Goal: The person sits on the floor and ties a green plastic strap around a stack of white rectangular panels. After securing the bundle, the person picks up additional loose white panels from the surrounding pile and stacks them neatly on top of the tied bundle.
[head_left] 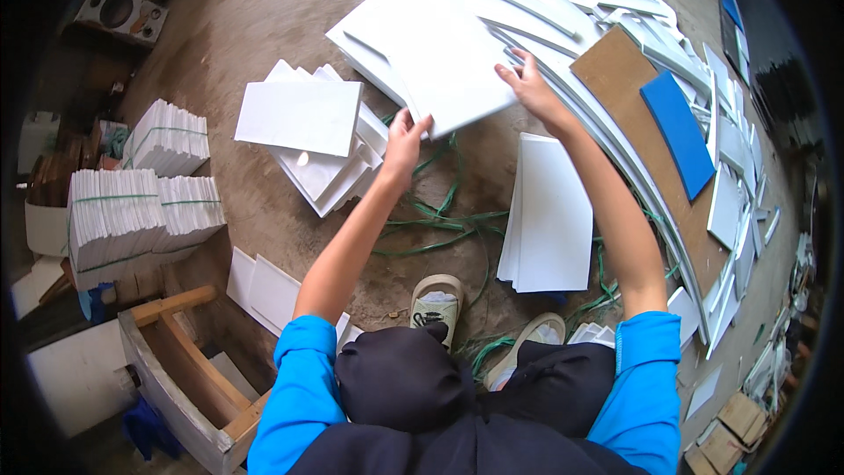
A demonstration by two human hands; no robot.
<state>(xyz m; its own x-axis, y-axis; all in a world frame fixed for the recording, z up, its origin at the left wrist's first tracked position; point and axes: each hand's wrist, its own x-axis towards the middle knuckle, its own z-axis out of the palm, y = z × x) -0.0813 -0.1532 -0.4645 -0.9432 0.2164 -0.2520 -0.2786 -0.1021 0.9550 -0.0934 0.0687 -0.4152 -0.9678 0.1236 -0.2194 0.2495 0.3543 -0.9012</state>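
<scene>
nearest the viewer, the wearer's dark trouser knees (404, 378) are bent between two bright blue sleeves (646, 369), with pale shoes (437, 299) resting on the bare floor (220, 18). to the lower left stands a wooden frame (176, 378) with crossbars. just ahead of the shoes, a small fanned stack (552, 220) of white sheets lies on the right, and loose green strapping (440, 227) trails across the floor beside it. beyond this, the left hand (406, 148) pinches the near left corner of a white panel (453, 70), fingers drawn close about its edge. the right hand (534, 92) is at the panel's right edge, fingers slightly parted; whether they grip cannot be told. the panel is held tilted in front of a larger pile (369, 31) of white sheets. left of the left hand is an uneven stack (299, 119) of white panels; farther left, strapped bundles (114, 220) of thin white pieces stand together. right of the right hand, a blue panel (677, 134) lies on a brown board (615, 70), with scattered white strips (673, 53) beyond. at the far upper left is a pale box (120, 13) with a round dark opening.
</scene>
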